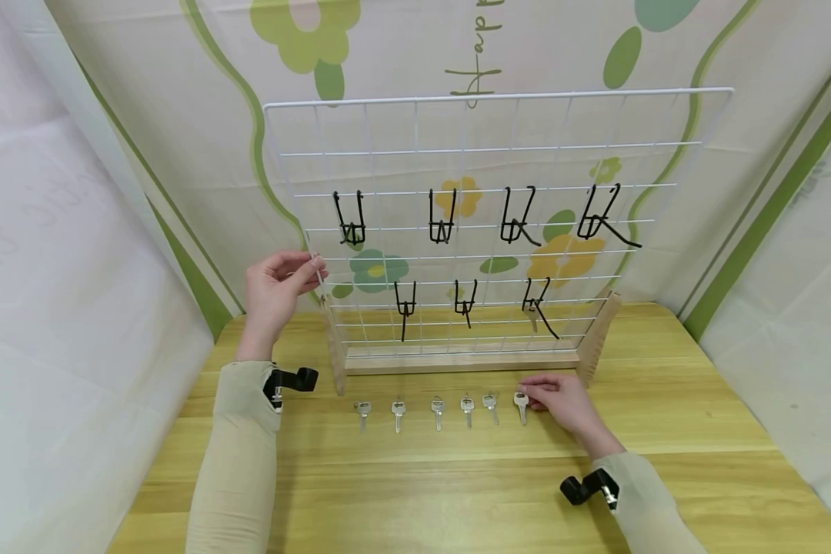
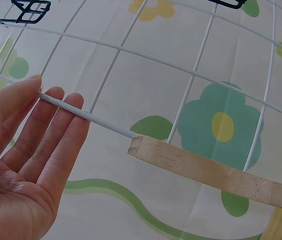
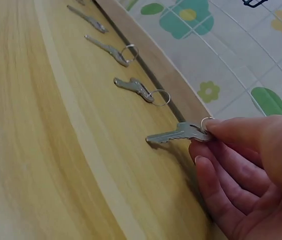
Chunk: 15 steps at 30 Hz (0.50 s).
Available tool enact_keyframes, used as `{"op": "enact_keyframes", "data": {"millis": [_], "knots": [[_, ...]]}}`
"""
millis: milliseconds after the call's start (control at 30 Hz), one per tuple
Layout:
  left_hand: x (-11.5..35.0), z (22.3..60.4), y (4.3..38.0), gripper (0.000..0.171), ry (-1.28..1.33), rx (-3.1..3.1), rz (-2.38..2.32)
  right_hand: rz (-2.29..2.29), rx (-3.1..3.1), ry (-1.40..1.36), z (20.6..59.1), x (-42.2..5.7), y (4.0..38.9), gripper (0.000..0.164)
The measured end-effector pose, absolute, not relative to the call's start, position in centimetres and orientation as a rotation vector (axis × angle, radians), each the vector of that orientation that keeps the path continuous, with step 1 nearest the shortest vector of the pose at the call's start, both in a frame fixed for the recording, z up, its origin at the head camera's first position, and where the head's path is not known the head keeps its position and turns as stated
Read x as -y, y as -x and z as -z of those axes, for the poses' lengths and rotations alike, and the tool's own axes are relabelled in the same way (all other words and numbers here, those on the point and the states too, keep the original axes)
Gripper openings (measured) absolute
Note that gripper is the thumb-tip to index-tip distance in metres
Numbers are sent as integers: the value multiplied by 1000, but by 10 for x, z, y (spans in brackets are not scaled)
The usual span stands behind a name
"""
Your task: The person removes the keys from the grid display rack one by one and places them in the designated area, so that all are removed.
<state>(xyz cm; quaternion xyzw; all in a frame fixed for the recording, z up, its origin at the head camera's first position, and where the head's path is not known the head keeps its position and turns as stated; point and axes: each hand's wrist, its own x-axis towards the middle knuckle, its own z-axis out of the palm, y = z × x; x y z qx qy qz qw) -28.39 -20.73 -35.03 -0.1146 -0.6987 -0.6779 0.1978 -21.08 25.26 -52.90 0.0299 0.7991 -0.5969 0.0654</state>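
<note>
In the head view my left hand (image 1: 277,288) pinches the left edge wire of a white wire grid rack (image 1: 498,96); the left wrist view has thumb and fingertips on that wire (image 2: 108,123). My right hand (image 1: 564,404) pinches the ring of a silver key (image 3: 178,134) at the right end of a row. The blade of this key points away from the fingers, its tip just at the table. Several other keys lie to its left, among them a key (image 1: 490,408) with a ring. A further key (image 1: 534,318) seems to hang at the lower right hook.
Black hooks (image 1: 441,219) hang in two rows on the grid, some jutting toward me, such as the upper right hook (image 1: 619,233). A wooden base (image 1: 457,363) carries the grid on the wooden table (image 1: 422,492). Behind stands a flowered cloth (image 1: 180,154).
</note>
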Motion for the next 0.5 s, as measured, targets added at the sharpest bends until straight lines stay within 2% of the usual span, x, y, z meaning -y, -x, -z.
{"op": "enact_keyframes", "data": {"millis": [500], "knots": [[207, 349, 282, 19, 325, 1960, 1890, 1602, -2647, 27, 535, -251, 217, 15]]}}
